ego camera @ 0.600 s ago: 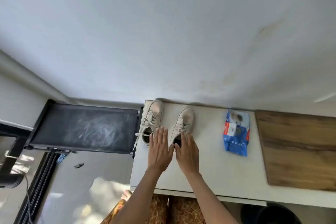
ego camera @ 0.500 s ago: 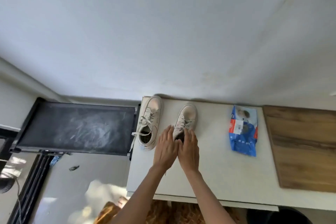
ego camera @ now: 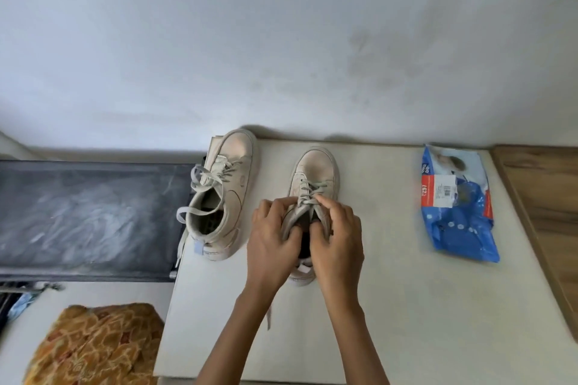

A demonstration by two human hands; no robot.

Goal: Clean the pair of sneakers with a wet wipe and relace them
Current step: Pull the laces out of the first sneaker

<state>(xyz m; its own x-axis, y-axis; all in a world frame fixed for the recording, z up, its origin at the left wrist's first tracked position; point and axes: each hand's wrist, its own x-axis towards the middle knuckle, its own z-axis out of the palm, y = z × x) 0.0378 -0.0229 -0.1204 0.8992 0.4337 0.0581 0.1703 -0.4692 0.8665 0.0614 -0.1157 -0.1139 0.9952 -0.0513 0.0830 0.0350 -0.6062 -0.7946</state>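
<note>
Pale cream bench meets a plain grey wall. Nearest, two hands work one shoe: the left hand and right hand curl round the collar of the right-side off-white leather sneaker, fingers pinching its grey laces; its heel is mostly hidden beneath them. Beside it stands the second off-white sneaker, one lace end trailing over the bench edge. One blue plastic wet-wipe pack lies well apart, contents unseen.

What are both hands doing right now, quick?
Left hand: grips the right sneaker's collar.
Right hand: grips the same sneaker, fingers pinching at its laces.
</note>
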